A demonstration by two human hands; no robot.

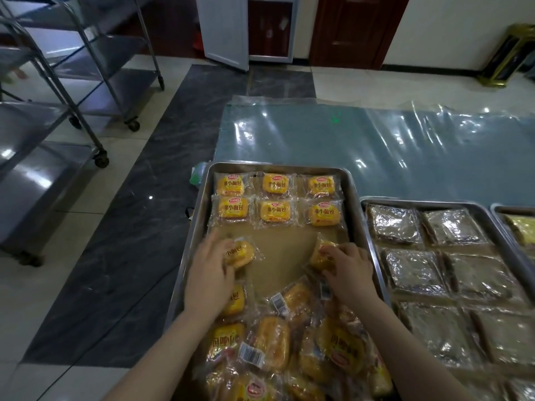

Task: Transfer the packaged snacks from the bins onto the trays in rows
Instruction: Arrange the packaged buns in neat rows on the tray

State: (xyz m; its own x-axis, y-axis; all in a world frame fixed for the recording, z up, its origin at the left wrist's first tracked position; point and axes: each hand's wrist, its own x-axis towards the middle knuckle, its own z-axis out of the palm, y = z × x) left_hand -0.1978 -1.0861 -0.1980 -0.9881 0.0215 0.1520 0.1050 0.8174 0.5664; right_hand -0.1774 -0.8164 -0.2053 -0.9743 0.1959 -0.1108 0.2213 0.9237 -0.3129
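Nearest, a loose heap of bread packets (pixel 289 342) at the near end of the tray (pixel 189 241). Just beyond, left hand (pixel 210 273) curled round the left packet (pixel 242 253), flat on the brown liner. Right hand (pixel 350 273) with fingertips pinching the right packet (pixel 318 257), close by the right rim. Farther up, six packets (pixel 275 198) in two rows of three. To the right, a second tray (pixel 373 202) of silvery packs. Far left, steel carts (pixel 58 111).
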